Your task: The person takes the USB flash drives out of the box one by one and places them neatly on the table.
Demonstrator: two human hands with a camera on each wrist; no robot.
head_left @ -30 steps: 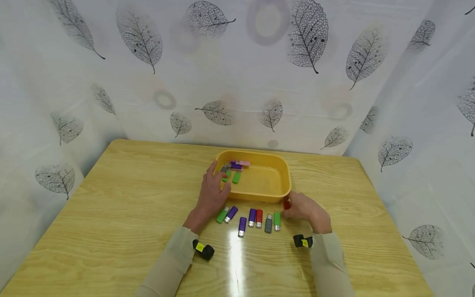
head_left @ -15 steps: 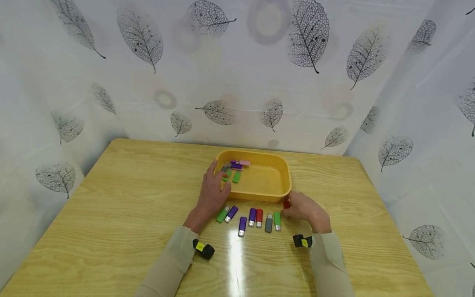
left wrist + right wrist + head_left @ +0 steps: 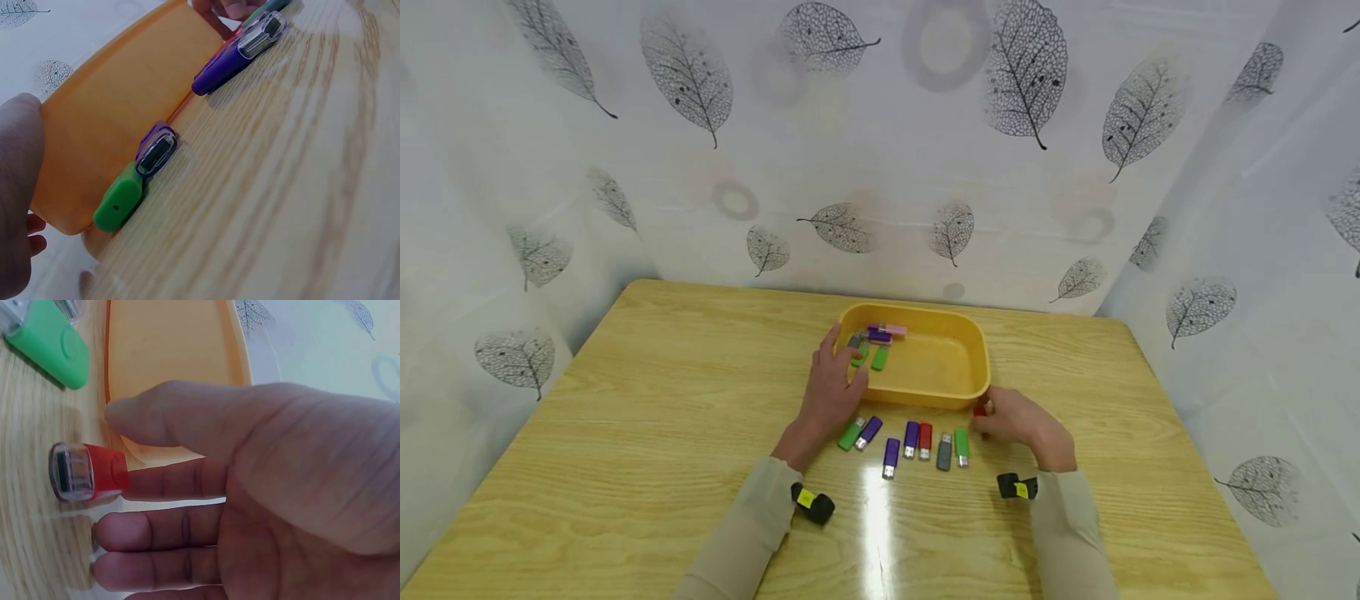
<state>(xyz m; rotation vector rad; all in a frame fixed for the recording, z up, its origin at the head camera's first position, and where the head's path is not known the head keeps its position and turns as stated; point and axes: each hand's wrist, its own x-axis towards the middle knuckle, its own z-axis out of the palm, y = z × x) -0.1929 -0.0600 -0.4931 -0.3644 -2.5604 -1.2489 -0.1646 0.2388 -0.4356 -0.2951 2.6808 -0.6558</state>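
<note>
I see my right hand (image 3: pixel 1018 421) pinching a red USB stick (image 3: pixel 87 472) between thumb and fingers, just beside the near right corner of the yellow tray (image 3: pixel 958 387). My left hand (image 3: pixel 829 392) lies with relaxed fingers on the tray's left rim and grasps nothing. I judge the work about half done: several sticks (image 3: pixel 877 343) are lying inside the tray, while six more (image 3: pixel 917 440) wait in a row on the table (image 3: pixel 625 433) in front of it.

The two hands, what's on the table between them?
In the head view, six capped USB sticks lie in a row between the left hand and right hand, before the yellow tray.
</note>
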